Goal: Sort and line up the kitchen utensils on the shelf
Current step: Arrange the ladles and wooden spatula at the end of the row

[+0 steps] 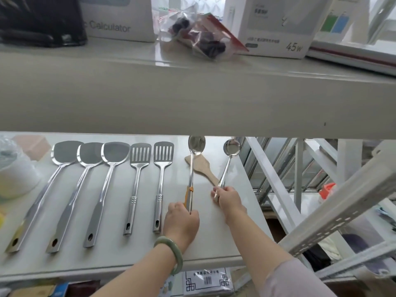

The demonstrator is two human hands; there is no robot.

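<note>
On the white shelf [216, 243] lie three solid steel spatulas [87, 168] in a row at the left, then two slotted turners [150, 174] side by side. My left hand [181, 221] grips the handle of a steel ladle with an orange tag [191, 168], its bowl pointing away under the upper shelf. My right hand [228, 200] holds the handle of a second, smaller ladle [228, 159], tilted to the right. A wooden spatula [202, 168] lies flat between and under the two ladles.
The upper shelf's front edge [192, 99] hides the utensil tips; boxes and a plastic bag [197, 35] stand on it. A white round container [15, 174] sits at the shelf's left end. White metal rack bars [334, 209] cross at the right.
</note>
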